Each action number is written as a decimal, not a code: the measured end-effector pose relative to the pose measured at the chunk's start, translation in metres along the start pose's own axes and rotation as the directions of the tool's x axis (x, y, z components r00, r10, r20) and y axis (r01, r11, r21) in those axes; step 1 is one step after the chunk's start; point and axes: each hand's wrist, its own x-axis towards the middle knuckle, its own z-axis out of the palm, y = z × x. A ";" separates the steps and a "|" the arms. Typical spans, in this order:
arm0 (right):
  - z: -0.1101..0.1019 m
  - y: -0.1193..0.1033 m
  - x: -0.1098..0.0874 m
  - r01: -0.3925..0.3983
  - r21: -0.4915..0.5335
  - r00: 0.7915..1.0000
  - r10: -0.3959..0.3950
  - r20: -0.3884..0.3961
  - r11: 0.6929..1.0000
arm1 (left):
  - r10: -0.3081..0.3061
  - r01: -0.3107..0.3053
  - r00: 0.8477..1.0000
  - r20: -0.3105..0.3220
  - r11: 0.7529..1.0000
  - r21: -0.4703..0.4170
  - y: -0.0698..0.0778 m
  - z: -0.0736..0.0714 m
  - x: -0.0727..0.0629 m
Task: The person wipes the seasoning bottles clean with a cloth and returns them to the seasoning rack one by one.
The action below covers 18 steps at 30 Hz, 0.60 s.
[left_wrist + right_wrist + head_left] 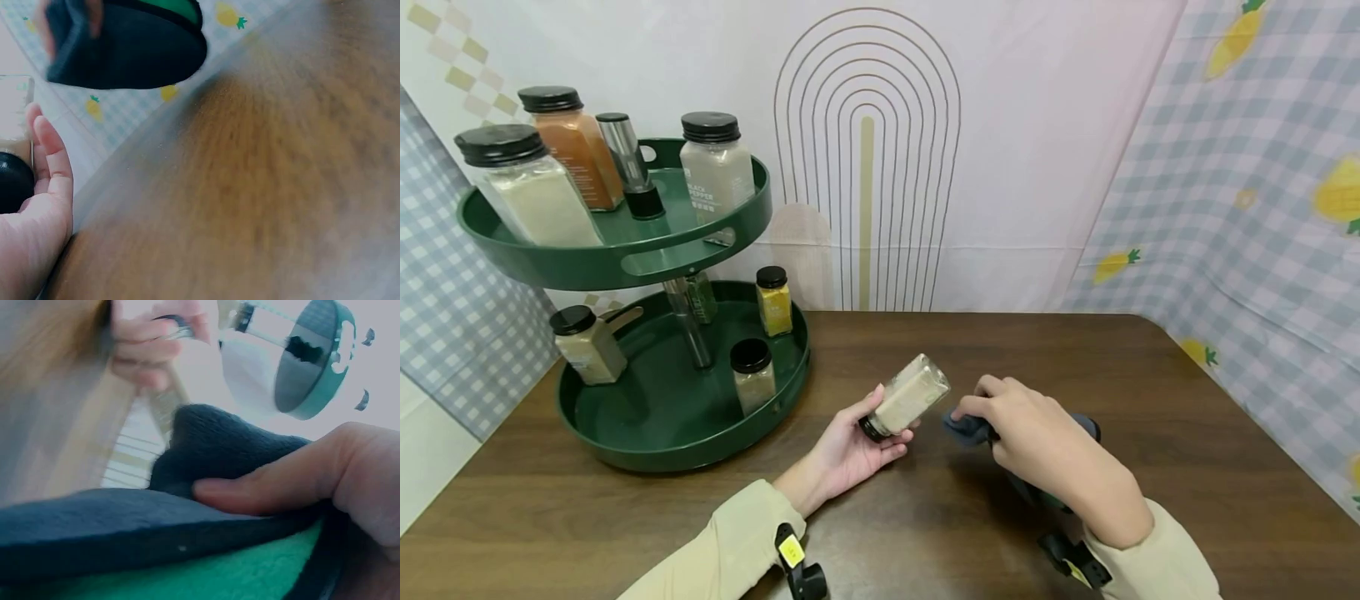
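Note:
A glass spice jar [916, 395] of pale powder is in my left hand [850, 458], which holds it near the black lid. The jar tilts, with its glass base pointing up and to the right. In the left wrist view, only part of the jar [15, 119] shows at the left edge. To the right of it, my right hand [1037, 433] pinches a dark blue cloth [966, 427]. The right wrist view shows the thumb on the cloth's fuzzy dark side [231, 447] and a green underside below. A small gap separates cloth and jar.
A two-tier green round rack [685, 454] stands at the left. Its upper tray [580, 265] bears large black-lidded jars and a silver-and-black cylinder [628, 162]. Several smaller jars, one yellow [774, 304], stand on the lower tray. Below is a brown wooden table [880, 342], with patterned cloth behind.

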 end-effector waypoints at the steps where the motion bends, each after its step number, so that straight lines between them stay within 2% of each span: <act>1: 0.000 -0.001 0.000 0.004 0.000 0.999 -0.004 -0.053 1.000 | 0.005 -0.005 1.000 0.012 1.000 0.003 0.000 0.000 0.000; 3: 0.000 -0.003 0.000 0.028 0.006 0.984 -0.026 -0.178 1.000 | 0.013 -0.013 0.999 0.031 1.000 -0.002 0.000 0.001 0.000; 6: 0.001 -0.007 0.003 0.099 0.026 0.932 -0.083 -0.352 0.995 | 0.018 -0.018 0.999 0.039 1.000 -0.007 0.000 0.001 -0.001; 9: 0.004 -0.011 0.006 0.167 0.041 0.885 -0.131 -0.446 0.985 | 0.025 -0.026 0.998 0.054 1.000 0.018 -0.001 0.001 -0.002; 11: 0.007 -0.012 0.007 0.189 0.046 0.865 -0.144 -0.480 0.981 | 0.036 -0.042 0.996 0.087 0.997 0.063 -0.002 0.000 -0.002; 14: 0.010 -0.013 0.009 0.179 0.031 0.867 -0.143 -0.478 0.983 | 0.055 -0.071 0.989 0.135 0.990 0.119 -0.003 0.001 -0.001; 18: 0.015 -0.014 0.010 0.137 -0.009 0.902 -0.129 -0.411 0.990 | 0.061 -0.073 0.991 0.116 0.992 0.105 -0.004 0.001 0.000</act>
